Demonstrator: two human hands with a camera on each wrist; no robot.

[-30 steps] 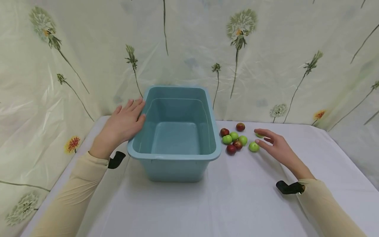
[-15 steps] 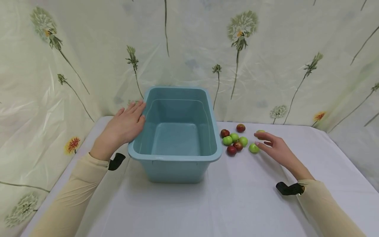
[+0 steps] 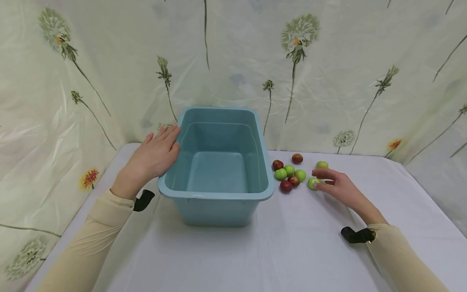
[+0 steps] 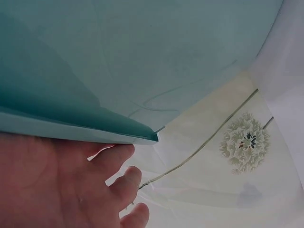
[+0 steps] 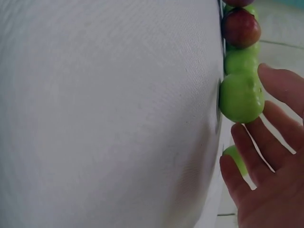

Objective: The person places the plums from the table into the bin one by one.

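My left hand point(image 3: 151, 158) lies with straight fingers along the left rim of a light-blue plastic basin point(image 3: 216, 195). The left wrist view shows its palm point(image 4: 52, 185) under the rim's edge. My right hand point(image 3: 339, 184) reaches in from the right, thumb and fingers spread around a small green plum-like fruit point(image 3: 313, 183). In the right wrist view the thumb is near the top of this green fruit point(image 5: 241, 97), with a gap, and the fingers extend behind and below it. A second green fruit point(image 3: 322, 164) lies just beyond the fingertips.
Left of the right hand, several dark red fruits point(image 3: 286, 186) and green fruits point(image 3: 300, 175) form a loose cluster beside the basin. One red fruit point(image 3: 297, 158) lies apart at the back. A white cloth point(image 3: 292, 251) covers the table; a flower-printed sheet point(image 3: 233, 52) hangs behind.
My right hand has lowered slightly toward the nearer green fruit, uncovering the farther one. The left hand stays on the basin rim.
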